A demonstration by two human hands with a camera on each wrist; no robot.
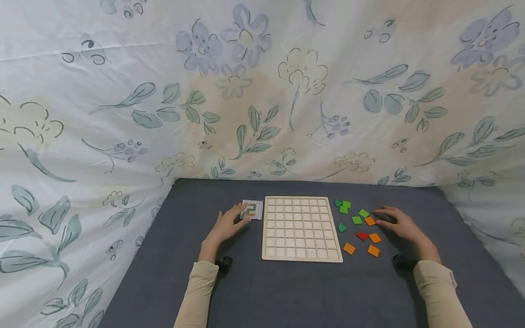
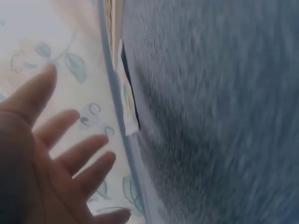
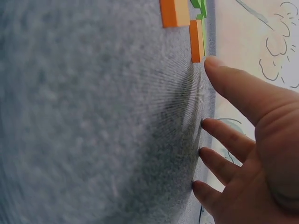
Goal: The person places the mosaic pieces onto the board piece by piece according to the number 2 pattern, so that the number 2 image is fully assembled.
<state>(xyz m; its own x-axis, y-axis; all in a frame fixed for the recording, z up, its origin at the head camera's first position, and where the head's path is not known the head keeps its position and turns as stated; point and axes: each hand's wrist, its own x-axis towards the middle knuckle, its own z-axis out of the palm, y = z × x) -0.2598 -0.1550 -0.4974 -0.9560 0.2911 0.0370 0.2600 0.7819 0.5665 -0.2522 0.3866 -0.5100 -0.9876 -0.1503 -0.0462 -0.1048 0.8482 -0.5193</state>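
Pale-wood gridded board (image 1: 301, 229) likely centred for reach; left grip (image 1: 225, 225) released near white printed card (image 1: 254, 210), right grip (image 1: 403, 226) released beside square orange tile (image 1: 370, 221).

Your head camera is looking forward and down from well above, catching your left hand (image 1: 224, 226) at seven o'clock, your right hand (image 1: 404, 226) at four and the floral cloth (image 1: 254, 114) at twelve. Your left wrist camera (image 1: 225, 264) is facing low along the table (image 2: 224, 112), turned on its side and sitting close to the left hand at eight; it is sharing the board (image 2: 117, 28) at eleven and the card (image 2: 128, 102) near centre with the head view. Your right wrist camera (image 1: 403, 263) is looking equally low and close, turned the opposite way and sharing the orange tiles (image 3: 195, 42) at one with the head view.
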